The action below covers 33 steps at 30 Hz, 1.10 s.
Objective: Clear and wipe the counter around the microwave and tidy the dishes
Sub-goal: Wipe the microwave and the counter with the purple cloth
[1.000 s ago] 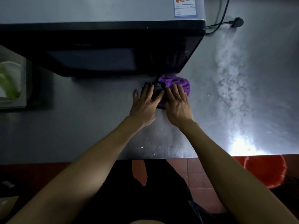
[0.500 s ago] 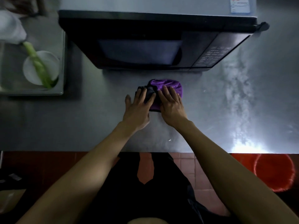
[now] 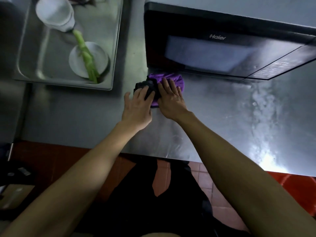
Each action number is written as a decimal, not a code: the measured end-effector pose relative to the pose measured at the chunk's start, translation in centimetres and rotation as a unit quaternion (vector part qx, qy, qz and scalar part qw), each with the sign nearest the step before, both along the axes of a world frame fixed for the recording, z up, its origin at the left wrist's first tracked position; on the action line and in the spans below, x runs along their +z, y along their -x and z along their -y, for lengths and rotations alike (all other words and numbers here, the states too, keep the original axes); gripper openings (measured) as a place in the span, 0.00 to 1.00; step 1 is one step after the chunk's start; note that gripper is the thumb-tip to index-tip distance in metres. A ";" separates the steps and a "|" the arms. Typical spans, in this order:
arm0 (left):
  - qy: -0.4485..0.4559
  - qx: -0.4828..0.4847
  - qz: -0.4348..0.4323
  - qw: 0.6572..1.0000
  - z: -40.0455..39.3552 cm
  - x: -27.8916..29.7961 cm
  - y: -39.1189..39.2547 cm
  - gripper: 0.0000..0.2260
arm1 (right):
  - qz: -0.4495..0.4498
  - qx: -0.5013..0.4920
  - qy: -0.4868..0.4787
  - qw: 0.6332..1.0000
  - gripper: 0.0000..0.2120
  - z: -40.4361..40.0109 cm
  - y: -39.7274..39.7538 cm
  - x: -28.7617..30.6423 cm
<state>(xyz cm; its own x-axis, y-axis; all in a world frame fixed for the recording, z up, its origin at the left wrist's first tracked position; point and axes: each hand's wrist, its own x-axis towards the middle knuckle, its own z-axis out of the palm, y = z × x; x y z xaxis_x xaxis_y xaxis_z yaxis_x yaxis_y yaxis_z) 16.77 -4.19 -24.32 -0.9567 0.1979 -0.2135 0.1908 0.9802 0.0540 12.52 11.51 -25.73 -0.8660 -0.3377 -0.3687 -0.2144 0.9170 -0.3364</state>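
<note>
Stainless steel ran the whole width of the scene, dim on the left and glaring with reflected light at the right. At far left a sink (image 3: pixel 118 48) was sunk into the tabletop (image 3: pixel 77 117); in it lay a white cup (image 3: pixel 54 14) on its side, a white plate (image 3: pixel 100 59), and a green stalk (image 3: pixel 85 57) across the plate. These dishes looked light but breakable, best lifted by the rim one at a time.

Just right of the sink, the left hand (image 3: pixel 136 108) lay flat with fingers straight, its fingertips pressing the dark end of the cloth (image 3: pixel 171 78). The right hand (image 3: pixel 171 100) sat touching beside it, fingers likewise extended and pressing the purple part. Neither hand gripped; both bore down with open palms. The cloth lay bunched on the tabletop against the lower left front corner of the microwave (image 3: pixel 222 53). It appeared soft, limp and light, likely to crumple and slide easily on smooth steel, so flat pressure across its middle suited wiping, while a pinch of the bunched folds would serve for lifting.

Further right, a pale streaky smear (image 3: pixel 259 106) ran down the tabletop, seemingly not yet wiped. Below the edge, red floor tiles (image 3: pixel 205 185) showed.
</note>
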 end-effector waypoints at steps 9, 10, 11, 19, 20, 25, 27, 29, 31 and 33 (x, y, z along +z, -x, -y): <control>0.016 -0.001 0.070 0.997 0.4 -0.1 5.0 0.35 | -0.031 -0.022 0.027 0.999 0.28 -0.2 2.1 -0.5; 0.023 -0.004 0.074 0.997 0.2 -0.1 5.5 0.36 | -0.034 -0.028 0.033 0.998 0.28 -0.3 2.1 -0.6; 0.028 -0.003 0.078 0.997 0.0 -0.1 5.9 0.36 | -0.032 -0.032 0.037 0.998 0.28 -0.3 2.2 -0.7; 0.023 0.006 0.075 0.997 -2.1 -0.3 6.1 0.35 | -0.038 -0.041 0.044 0.997 0.28 -1.8 2.2 -0.6; 0.026 0.005 0.075 0.997 -2.5 -0.2 6.1 0.35 | -0.037 -0.043 0.042 0.997 0.28 -2.2 2.1 -0.6; 0.037 -0.018 0.048 0.998 -5.9 -0.3 5.7 0.36 | -0.038 -0.065 0.037 0.996 0.28 -5.6 1.7 -0.6; 0.035 -0.022 0.054 0.998 -7.8 -0.3 5.9 0.36 | -0.039 -0.071 0.035 0.996 0.28 -7.6 1.6 -0.6; 0.031 -0.029 0.059 0.997 -10.0 -0.1 6.1 0.35 | -0.037 -0.077 0.033 0.996 0.28 -9.7 1.5 -0.6; 0.027 -0.037 0.070 0.996 -12.1 -0.1 6.3 0.35 | -0.036 -0.083 0.032 0.995 0.27 -11.8 1.3 -0.7; 0.025 -0.045 0.077 0.996 -14.1 -0.1 6.4 0.35 | -0.036 -0.089 0.034 0.995 0.27 -13.9 1.1 -0.7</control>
<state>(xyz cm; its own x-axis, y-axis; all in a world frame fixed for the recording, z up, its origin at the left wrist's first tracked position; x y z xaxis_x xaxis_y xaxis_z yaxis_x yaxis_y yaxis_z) 10.38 9.90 -24.40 -0.8909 0.2664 -0.3679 0.2704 0.9618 0.0416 11.39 25.42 -26.47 -0.9376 -0.1984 -0.2856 -0.0757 0.9181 -0.3892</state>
